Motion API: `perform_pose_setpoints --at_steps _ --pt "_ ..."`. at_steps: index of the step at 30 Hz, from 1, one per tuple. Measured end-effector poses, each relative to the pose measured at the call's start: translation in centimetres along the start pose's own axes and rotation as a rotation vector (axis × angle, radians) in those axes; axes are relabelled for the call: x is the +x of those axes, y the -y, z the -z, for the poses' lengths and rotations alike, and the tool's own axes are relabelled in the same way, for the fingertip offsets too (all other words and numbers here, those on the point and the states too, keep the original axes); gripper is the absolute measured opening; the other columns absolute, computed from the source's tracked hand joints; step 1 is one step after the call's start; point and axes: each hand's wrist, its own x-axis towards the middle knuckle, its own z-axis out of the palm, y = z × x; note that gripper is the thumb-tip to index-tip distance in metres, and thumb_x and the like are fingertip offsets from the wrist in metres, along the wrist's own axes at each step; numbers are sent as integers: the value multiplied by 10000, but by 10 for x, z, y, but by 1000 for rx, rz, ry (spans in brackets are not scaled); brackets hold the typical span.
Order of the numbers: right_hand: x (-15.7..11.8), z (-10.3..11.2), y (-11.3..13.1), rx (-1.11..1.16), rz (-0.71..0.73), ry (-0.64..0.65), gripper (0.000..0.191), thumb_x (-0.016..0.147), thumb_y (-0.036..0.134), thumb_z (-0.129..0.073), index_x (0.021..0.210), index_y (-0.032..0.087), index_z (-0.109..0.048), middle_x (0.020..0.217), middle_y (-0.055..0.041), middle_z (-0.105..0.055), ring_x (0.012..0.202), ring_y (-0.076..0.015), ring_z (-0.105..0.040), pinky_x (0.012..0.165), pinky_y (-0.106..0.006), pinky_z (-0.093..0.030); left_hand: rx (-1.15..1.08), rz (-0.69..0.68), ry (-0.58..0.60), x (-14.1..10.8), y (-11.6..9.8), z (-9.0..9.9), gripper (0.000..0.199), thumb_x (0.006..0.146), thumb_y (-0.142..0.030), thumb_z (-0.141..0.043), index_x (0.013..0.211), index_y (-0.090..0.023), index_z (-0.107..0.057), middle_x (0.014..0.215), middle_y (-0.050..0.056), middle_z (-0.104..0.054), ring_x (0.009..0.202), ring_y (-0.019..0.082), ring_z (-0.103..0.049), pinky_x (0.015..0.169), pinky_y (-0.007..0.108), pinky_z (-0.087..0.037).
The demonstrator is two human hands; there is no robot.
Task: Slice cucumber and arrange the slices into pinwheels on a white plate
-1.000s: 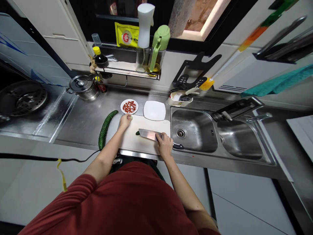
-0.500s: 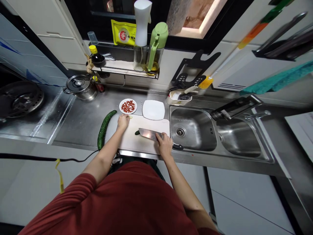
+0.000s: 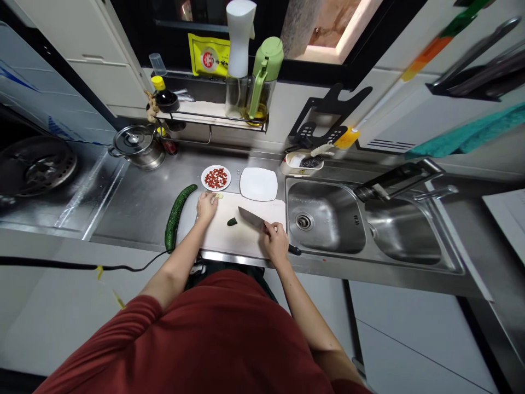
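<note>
My right hand [image 3: 276, 241] is closed around a cleaver [image 3: 251, 217], its blade angled up and left over the white cutting board [image 3: 221, 241]. A short dark green cucumber piece [image 3: 232, 221] lies on the board just left of the blade. Near the board's upper left corner, my left hand [image 3: 207, 206] has its fingers drawn together beside small pale slices [image 3: 219, 195]; whether it grips one is too small to tell. A long whole cucumber [image 3: 176, 216] rests along the board's left side.
Behind the board are a plate of chopped red pieces [image 3: 216, 178] and a white square plate [image 3: 258, 184]. A double sink [image 3: 324, 216] lies right. A lidded pot [image 3: 139, 146] stands back left, under a shelf [image 3: 213, 113] with bottles.
The blade has turned and lifted off the cucumber piece, which now shows fully. My left hand has barely moved.
</note>
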Motion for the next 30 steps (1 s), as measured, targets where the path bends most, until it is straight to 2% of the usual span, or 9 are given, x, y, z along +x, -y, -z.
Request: perform_pose_setpoints --at_steps 5,11,14,22,27,30 --pt "4 -4 1 140 -102 -6 375 898 215 -359 1213 170 -557 978 -68 -535 816 -167 -520 691 -258 -383 -147 35 -64 -26 -1 -4 285 851 -281 -465 1035 -177 -655 980 92 -603 842 192 -566 823 320 -443" --pt "11 -12 3 244 -33 47 300 912 250 -337 1011 141 -599 886 -75 -579 832 -184 -538 742 -271 -398 -252 -77 18 -67 -7 -10 223 847 -297 -494 950 -188 -659 939 68 -623 793 156 -579 790 293 -469" --pt "14 -13 9 228 0 91 285 920 256 -335 985 144 -590 899 -80 -596 826 -183 -544 731 -264 -388 -273 -114 36 -80 -7 -12 217 854 -313 -497 939 -196 -659 928 66 -618 834 155 -583 798 289 -474" --pt "21 -6 34 39 -49 314 244 937 253 -351 1029 154 -554 910 -83 -652 819 -188 -595 674 -250 -353 -320 -250 83 -85 -5 -12 194 870 -275 -493 951 -203 -653 973 66 -609 950 154 -578 889 308 -461" --pt "20 -9 48 -44 -10 423 307 931 225 -353 1213 148 -446 883 -105 -668 791 -222 -625 641 -269 -362 -289 -328 142 -89 -7 -16 219 879 -294 -496 1009 -224 -658 1024 69 -617 992 160 -577 915 322 -461" --pt "18 -9 56 -100 20 468 280 936 226 -331 1178 153 -450 882 -110 -668 797 -235 -634 651 -277 -384 -269 -375 121 -90 -6 -22 224 885 -304 -500 1019 -233 -664 1026 64 -626 990 160 -579 914 326 -465"
